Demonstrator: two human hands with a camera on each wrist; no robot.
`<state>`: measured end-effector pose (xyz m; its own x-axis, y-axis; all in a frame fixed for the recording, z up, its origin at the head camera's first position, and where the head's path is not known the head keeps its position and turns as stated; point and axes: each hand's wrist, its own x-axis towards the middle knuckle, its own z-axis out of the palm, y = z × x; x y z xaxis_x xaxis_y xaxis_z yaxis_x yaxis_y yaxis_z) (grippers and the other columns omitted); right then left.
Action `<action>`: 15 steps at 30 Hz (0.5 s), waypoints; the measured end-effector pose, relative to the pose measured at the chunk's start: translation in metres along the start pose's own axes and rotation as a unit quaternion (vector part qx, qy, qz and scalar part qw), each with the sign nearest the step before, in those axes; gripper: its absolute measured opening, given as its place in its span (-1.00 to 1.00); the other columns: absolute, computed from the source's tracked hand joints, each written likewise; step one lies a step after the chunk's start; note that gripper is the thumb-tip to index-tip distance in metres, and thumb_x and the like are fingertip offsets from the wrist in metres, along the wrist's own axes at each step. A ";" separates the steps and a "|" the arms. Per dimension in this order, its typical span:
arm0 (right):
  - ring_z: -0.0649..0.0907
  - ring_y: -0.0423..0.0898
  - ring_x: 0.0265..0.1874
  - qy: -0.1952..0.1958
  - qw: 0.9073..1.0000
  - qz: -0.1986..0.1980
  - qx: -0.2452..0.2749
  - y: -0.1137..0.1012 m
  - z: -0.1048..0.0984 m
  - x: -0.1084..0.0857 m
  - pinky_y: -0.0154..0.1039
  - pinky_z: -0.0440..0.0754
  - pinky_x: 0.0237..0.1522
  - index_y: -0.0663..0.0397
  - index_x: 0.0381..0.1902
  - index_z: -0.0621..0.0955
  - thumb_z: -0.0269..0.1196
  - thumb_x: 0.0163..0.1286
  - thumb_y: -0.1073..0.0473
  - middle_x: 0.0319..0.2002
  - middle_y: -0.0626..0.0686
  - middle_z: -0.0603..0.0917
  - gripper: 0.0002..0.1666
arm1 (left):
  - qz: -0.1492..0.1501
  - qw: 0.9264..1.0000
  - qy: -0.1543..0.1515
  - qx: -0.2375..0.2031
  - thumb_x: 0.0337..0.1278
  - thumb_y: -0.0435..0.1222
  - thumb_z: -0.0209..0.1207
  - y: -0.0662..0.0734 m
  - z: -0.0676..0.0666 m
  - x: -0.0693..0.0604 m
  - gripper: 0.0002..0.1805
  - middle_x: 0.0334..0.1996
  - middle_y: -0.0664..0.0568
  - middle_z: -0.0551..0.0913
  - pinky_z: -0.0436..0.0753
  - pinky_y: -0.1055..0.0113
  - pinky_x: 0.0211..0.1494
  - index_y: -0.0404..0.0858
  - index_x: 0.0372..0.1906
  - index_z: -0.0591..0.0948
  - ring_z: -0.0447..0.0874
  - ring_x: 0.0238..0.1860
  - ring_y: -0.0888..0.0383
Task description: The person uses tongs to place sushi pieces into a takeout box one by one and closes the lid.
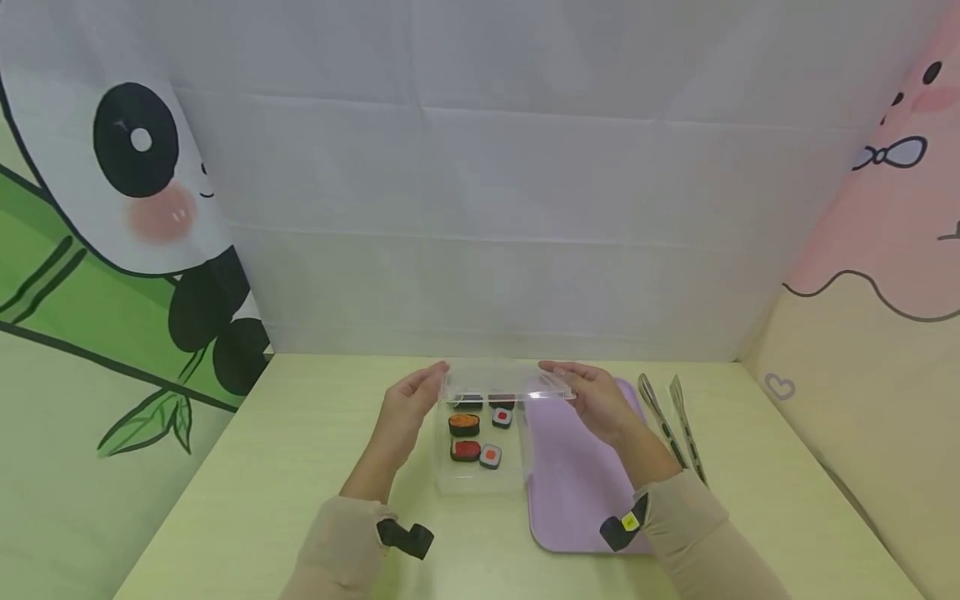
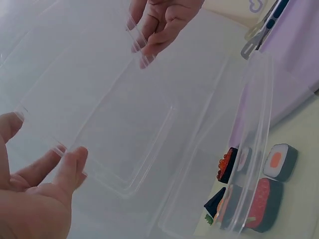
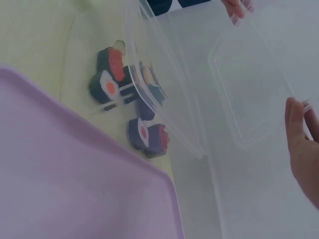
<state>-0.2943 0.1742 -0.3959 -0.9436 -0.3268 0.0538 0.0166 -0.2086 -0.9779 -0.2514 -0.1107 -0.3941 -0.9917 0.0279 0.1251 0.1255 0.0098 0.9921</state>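
A clear plastic box (image 1: pixel 480 485) holds several toy sushi pieces, among them an orange-topped piece (image 1: pixel 464 422), a red-topped piece (image 1: pixel 466 451) and a white roll with an orange centre (image 1: pixel 491 456). Above its far end, a clear lid (image 1: pixel 510 382) is raised and tilted. My left hand (image 1: pixel 405 415) pinches the lid's left edge; thumb and fingers show on the rim in the left wrist view. At the opposite edge, my right hand (image 1: pixel 600 406) pinches the lid between thumb and fingers. Whether the lid joins the box at the back, I cannot tell.
A purple tray (image 1: pixel 581 500) lies just right of the box, partly under my right arm. Beyond it are long metal utensils (image 1: pixel 662 421), perhaps tongs. A white backdrop (image 1: pixel 487 183) stands behind the pale table (image 1: pixel 300 467), with printed cloth at both sides.
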 end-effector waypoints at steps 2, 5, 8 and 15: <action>0.22 0.08 0.41 0.012 1.000 0.004 -0.013 0.005 0.006 0.000 -0.01 0.03 0.42 0.51 0.26 0.38 0.03 0.52 0.30 0.36 0.24 0.36 -0.54 | -0.012 1.000 0.012 0.023 0.42 -0.08 0.06 -0.001 0.003 -0.002 -0.44 0.34 -0.14 0.38 0.25 -0.03 0.37 -0.36 0.33 0.43 0.32 0.34 -0.12; 0.15 0.12 0.44 0.037 0.998 0.008 -0.054 0.015 0.019 -0.001 -0.02 -0.02 0.42 0.44 0.36 0.30 0.03 0.52 0.26 0.41 0.27 0.25 -0.46 | -0.020 0.997 0.025 0.065 0.47 -0.06 -0.01 -0.008 0.009 -0.003 -0.38 0.40 -0.18 0.29 0.19 -0.04 0.39 -0.37 0.42 0.29 0.25 0.38 -0.14; 0.23 0.19 0.39 0.065 0.994 0.006 -0.083 0.030 0.031 -0.001 0.01 0.09 0.39 0.39 0.41 0.25 0.06 0.50 0.25 0.41 0.31 0.24 -0.40 | -0.025 0.994 0.026 0.106 0.51 -0.09 -0.09 -0.021 0.012 -0.004 -0.36 0.44 -0.17 0.19 0.11 0.02 0.43 -0.37 0.48 0.15 0.12 0.43 -0.11; 0.21 0.22 0.40 0.108 0.986 -0.014 -0.130 0.064 0.036 0.001 -0.01 0.14 0.37 0.47 0.40 0.20 0.09 0.46 0.30 0.40 0.35 0.22 -0.36 | -0.033 0.988 0.015 0.153 0.49 -0.22 -0.14 -0.055 0.008 -0.002 -0.41 0.45 -0.17 0.16 0.12 0.04 0.43 -0.37 0.48 0.15 0.08 0.45 -0.10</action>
<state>-0.2824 0.1273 -0.4515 -0.9913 -0.1155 0.0637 -0.0684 0.0373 -0.9970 -0.2565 -0.1033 -0.4492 -0.9977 -0.0128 0.0661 0.0588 0.3122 0.9482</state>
